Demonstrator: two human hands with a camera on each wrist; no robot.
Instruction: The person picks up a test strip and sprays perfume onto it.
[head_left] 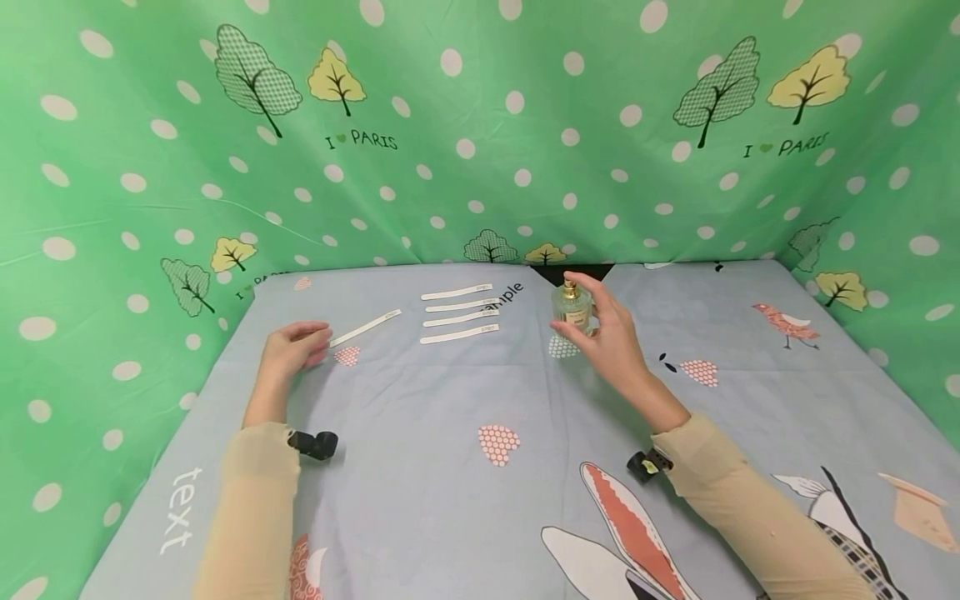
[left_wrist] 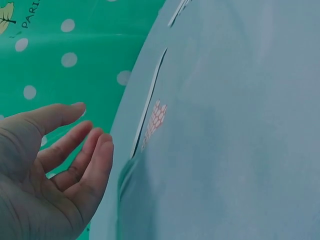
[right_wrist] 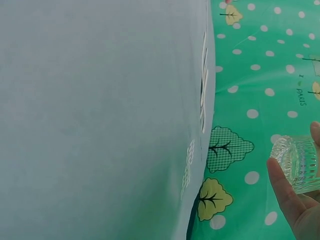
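Observation:
In the head view my right hand (head_left: pixel 611 337) grips a small clear glass perfume bottle (head_left: pixel 574 313) with a gold neck, a finger at its top and the thumb low on its side. The ribbed glass base of the bottle (right_wrist: pixel 296 162) shows in the right wrist view. At the left, my left hand (head_left: pixel 296 346) is beside the near end of a white paper strip (head_left: pixel 367 328) lying slanted on the cloth. Its fingers (left_wrist: pixel 95 170) are loosely bent, apart from the thumb, with nothing between them. Several similar strips (head_left: pixel 461 321) lie in a stacked row between the hands.
A grey-blue printed cloth (head_left: pixel 420 483) covers the table. A green dotted curtain (head_left: pixel 465 150) stands behind and along the sides. A dark triangular print (head_left: pixel 550 273) lies at the back edge, near the bottle. Each wrist wears a small black camera.

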